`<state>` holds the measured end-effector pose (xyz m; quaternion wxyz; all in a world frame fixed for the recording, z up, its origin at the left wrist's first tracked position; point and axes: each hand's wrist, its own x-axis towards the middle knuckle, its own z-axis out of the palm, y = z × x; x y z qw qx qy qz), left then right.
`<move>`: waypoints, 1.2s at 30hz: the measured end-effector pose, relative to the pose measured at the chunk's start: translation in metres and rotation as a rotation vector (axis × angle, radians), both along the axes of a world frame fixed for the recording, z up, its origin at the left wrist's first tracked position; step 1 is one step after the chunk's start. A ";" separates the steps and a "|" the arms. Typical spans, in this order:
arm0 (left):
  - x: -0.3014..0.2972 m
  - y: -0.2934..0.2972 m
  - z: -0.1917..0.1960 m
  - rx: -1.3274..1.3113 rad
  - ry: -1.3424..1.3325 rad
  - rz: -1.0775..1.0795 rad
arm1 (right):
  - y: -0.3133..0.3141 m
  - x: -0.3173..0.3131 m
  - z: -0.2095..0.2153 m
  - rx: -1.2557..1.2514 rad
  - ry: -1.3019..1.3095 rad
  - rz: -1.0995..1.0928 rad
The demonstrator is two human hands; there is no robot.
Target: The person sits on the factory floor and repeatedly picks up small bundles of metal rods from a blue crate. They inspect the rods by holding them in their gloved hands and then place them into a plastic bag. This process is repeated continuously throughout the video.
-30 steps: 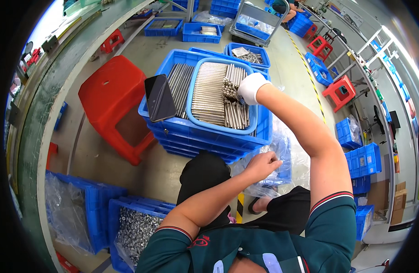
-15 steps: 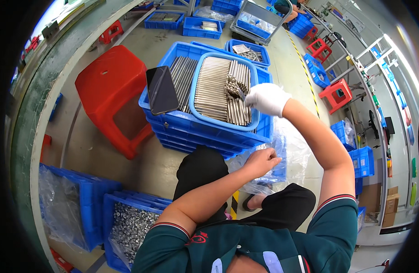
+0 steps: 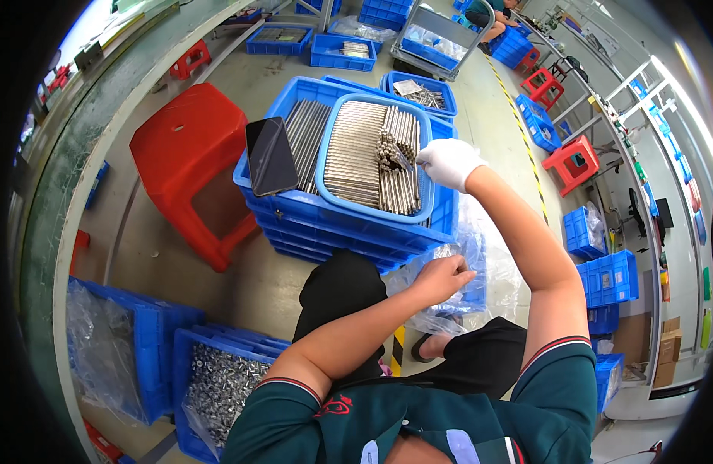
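My right hand (image 3: 451, 164), in a white glove, is at the right side of a light blue basket (image 3: 370, 215). Its fingers are pinched over the edge of a pile of short metal rods (image 3: 399, 189); what they hold is too small to make out. Long rows of shiny rods (image 3: 352, 151) fill the basket's left part, and rod ends jut up in a jumble near the glove. Lower down, my bare left hand (image 3: 443, 278) hovers over clear plastic film (image 3: 426, 313), its fingers curled together; anything in them is hidden.
Under the basket is a stack of blue crates (image 3: 325, 240), with darker rods (image 3: 306, 127) and a black phone (image 3: 272, 157) at its left. A red stool (image 3: 190, 143) stands left. A crate of small metal parts (image 3: 217, 383) sits lower left. Beyond are more crates and a trolley (image 3: 434, 58).
My gloved right hand and forearm have shifted slightly left, and the basket appears a little further left too. My left hand has hardly moved.
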<state>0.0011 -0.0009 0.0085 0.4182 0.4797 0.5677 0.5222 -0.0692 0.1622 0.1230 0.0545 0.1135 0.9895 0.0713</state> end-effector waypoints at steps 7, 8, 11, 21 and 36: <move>0.001 0.002 -0.003 0.019 0.024 -0.006 | -0.005 -0.025 -0.007 0.279 -0.219 0.002; 0.001 0.002 -0.004 0.024 0.028 -0.003 | -0.007 -0.026 -0.007 0.292 -0.215 0.013; -0.002 0.001 0.004 -0.032 0.007 -0.042 | -0.009 -0.027 -0.009 0.310 -0.179 0.029; -0.004 -0.002 0.008 -0.049 0.011 -0.042 | -0.014 -0.022 -0.008 0.179 -0.265 -0.065; 0.006 0.005 -0.002 -0.004 0.057 -0.009 | -0.013 0.030 -0.001 -0.236 0.226 0.143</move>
